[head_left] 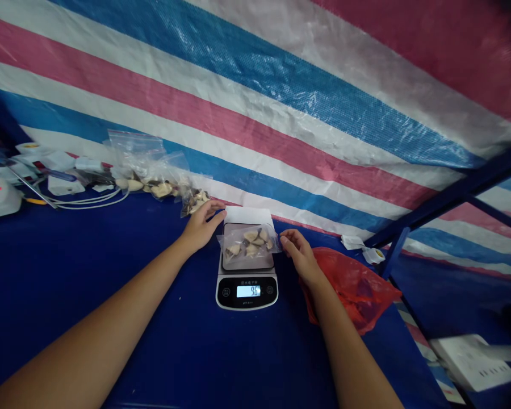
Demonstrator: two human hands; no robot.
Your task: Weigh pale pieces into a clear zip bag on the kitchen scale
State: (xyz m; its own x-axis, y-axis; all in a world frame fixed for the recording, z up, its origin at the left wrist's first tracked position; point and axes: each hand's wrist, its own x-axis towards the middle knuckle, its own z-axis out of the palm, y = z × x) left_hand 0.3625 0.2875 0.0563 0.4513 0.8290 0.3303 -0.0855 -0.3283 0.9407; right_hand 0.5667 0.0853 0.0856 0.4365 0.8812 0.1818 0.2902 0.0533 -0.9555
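Note:
A kitchen scale [247, 293] with a lit display reading about 9.6 stands on the blue table. Across its platform lies a clear plastic bag [242, 241] holding several pale, dried-looking pieces with dark edges. My left hand [201, 226] is at the scale's upper left, fingers stretched out and holding nothing. Just behind it rests another filled bag [195, 200]. My right hand [300, 255] is beside the bag's right edge, fingers loosely bent with a gap to the thumb; whether a fingertip touches the plastic is hard to tell.
A red plastic bag [349, 287] lies to the right of my right hand. Several filled clear bags [149, 170] are heaped at the back left, near white cables [89, 200] and a power strip [0, 197]. A striped tarp [238, 113] forms the back wall; a blue frame bar [447, 193] slants at right.

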